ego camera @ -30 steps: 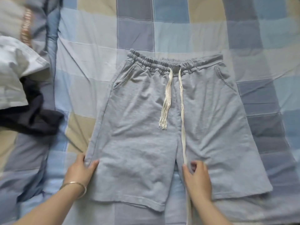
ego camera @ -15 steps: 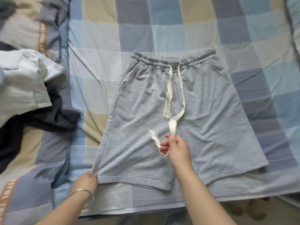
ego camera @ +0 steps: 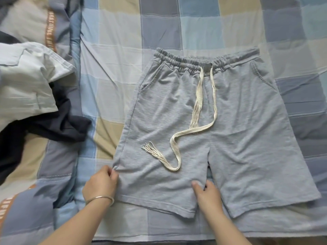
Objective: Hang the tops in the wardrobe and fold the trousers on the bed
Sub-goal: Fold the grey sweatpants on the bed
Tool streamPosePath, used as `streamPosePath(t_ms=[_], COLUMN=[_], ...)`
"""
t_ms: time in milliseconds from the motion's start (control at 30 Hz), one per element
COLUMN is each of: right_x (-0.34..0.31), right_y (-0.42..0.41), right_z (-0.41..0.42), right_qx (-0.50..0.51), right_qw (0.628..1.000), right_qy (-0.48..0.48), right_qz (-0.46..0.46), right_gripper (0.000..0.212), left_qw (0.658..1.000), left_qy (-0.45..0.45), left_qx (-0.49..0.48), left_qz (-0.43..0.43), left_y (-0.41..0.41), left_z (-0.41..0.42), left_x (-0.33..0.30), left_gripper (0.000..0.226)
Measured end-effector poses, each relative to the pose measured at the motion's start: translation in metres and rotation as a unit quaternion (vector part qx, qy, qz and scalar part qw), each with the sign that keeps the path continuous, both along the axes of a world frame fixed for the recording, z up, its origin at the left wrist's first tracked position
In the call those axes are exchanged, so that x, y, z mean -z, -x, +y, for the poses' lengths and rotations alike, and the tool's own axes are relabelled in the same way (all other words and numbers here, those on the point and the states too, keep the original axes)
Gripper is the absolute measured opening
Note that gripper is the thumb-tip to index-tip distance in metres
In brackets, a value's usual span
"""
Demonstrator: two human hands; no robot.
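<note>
**Hands set at the near leg of the shorts, ready for the lengthwise fold**

Left hand [ego camera: 101,183] pinches the outer side seam of the grey shorts [ego camera: 203,131] low on the left leg, fingers curled onto the cloth edge; a thin bangle [ego camera: 100,198] sits on that wrist. The right hand [ego camera: 206,193] grips the inner edge of the same leg just below the crotch, thumb on top of the fabric and fingers tucked under it.

The step in hand looks like the folding of the trousers: the shorts lie spread flat, front up, near the foot edge of the bed [ego camera: 115,71], waistband toward the far side and hems toward the person. The next move probably calls for lifting this leg and carrying it across onto the other, keeping the seams aligned.

A cream drawstring [ego camera: 178,138] trails loose over the left leg, its frayed end lying free; it may need tucking in first. Pale and dark garments [ego camera: 30,85] are heaped at the bed's left edge.
</note>
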State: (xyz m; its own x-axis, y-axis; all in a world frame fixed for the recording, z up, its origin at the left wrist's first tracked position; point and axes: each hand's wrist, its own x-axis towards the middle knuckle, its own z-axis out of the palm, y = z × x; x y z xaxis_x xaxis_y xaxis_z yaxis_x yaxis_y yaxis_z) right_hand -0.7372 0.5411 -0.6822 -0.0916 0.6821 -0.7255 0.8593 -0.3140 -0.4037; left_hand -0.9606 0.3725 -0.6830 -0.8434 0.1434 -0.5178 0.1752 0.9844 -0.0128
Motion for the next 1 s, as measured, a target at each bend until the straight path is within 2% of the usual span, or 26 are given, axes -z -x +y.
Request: streamPosePath(t_ms=[67, 133, 233, 300, 367, 400, 433, 500, 533, 600, 700, 767, 833, 900, 967, 1000], right_x=[-0.011, -0.017, -0.008, -0.004, -0.007, -0.012, -0.017, -0.026, -0.028, -0.03, -0.028, -0.023, -0.024, -0.031, -0.036, -0.037], right_y=[0.001, -0.001, -0.012, -0.023, -0.032, -0.036, -0.042, -0.06, -0.071, -0.097, -0.139, -0.163, -0.179, -0.192, -0.205, -0.21], right_z=[0.002, -0.002, -0.009, -0.008, 0.003, 0.011, 0.022, 0.053, 0.071, 0.112, 0.167, 0.189, 0.199, 0.203, 0.208, 0.211], right_qx=[0.034, 0.031, 0.02, -0.001, -0.04, -0.056, -0.055, -0.012, 0.015, 0.042, 0.048, 0.008, -0.01, -0.019, 0.02, 0.054], right_qw=[0.997, 0.996, 0.999, 0.994, 0.993, 0.993, 0.993, 0.988, 0.978, 0.958, 0.956, 0.968, 0.98, 0.984, 0.988, 0.99], right_qy=[-0.063, -0.077, 0.023, 0.072, 0.05, 0.019, -0.028, -0.141, -0.197, -0.26, -0.21, -0.111, -0.012, 0.042, 0.052, 0.051], right_qz=[0.026, 0.028, -0.039, -0.081, -0.102, -0.104, -0.098, -0.07, -0.067, -0.116, -0.201, -0.226, -0.2, -0.172, -0.146, -0.122], right_gripper=[0.032, 0.035, 0.033, 0.03, 0.023, 0.018, 0.013, 0.006, 0.014, 0.038, 0.068, 0.067, 0.039, 0.014, 0.011, 0.012], left_qw=[0.997, 0.996, 0.992, 0.986, 0.987, 0.992, 0.994, 0.992, 0.985, 0.955, 0.902, 0.875, 0.855, 0.849, 0.844, 0.845], left_qy=[-0.053, -0.048, 0.019, 0.018, 0.016, 0.028, 0.032, -0.043, -0.107, -0.205, -0.305, -0.333, -0.333, -0.271, -0.154, -0.118], left_qx=[-0.049, -0.072, -0.094, -0.116, -0.121, -0.111, -0.101, -0.019, 0.054, 0.198, 0.301, 0.336, 0.375, 0.418, 0.475, 0.486], left_qz=[0.039, 0.035, -0.079, -0.119, -0.1, -0.061, 0.004, 0.114, 0.126, 0.078, -0.057, -0.102, -0.131, -0.177, -0.197, -0.19], left_y=[0.001, 0.001, 0.004, 0.011, 0.013, 0.01, 0.003, -0.022, -0.041, -0.081, -0.14, -0.176, -0.207, -0.233, -0.255, -0.262], left_z=[-0.008, -0.018, -0.022, -0.018, -0.012, -0.008, -0.002, 0.019, 0.035, 0.07, 0.128, 0.163, 0.189, 0.207, 0.21, 0.21], left_x=[-0.002, -0.002, 0.006, 0.012, 0.013, 0.01, 0.006, -0.006, -0.012, -0.017, -0.015, -0.012, -0.01, -0.008, -0.002, 0.0], left_gripper=[0.018, 0.016, 0.012, 0.011, 0.009, 0.007, 0.015, 0.031, 0.034, 0.031, 0.028, 0.029, 0.031, 0.045, 0.059, 0.048])
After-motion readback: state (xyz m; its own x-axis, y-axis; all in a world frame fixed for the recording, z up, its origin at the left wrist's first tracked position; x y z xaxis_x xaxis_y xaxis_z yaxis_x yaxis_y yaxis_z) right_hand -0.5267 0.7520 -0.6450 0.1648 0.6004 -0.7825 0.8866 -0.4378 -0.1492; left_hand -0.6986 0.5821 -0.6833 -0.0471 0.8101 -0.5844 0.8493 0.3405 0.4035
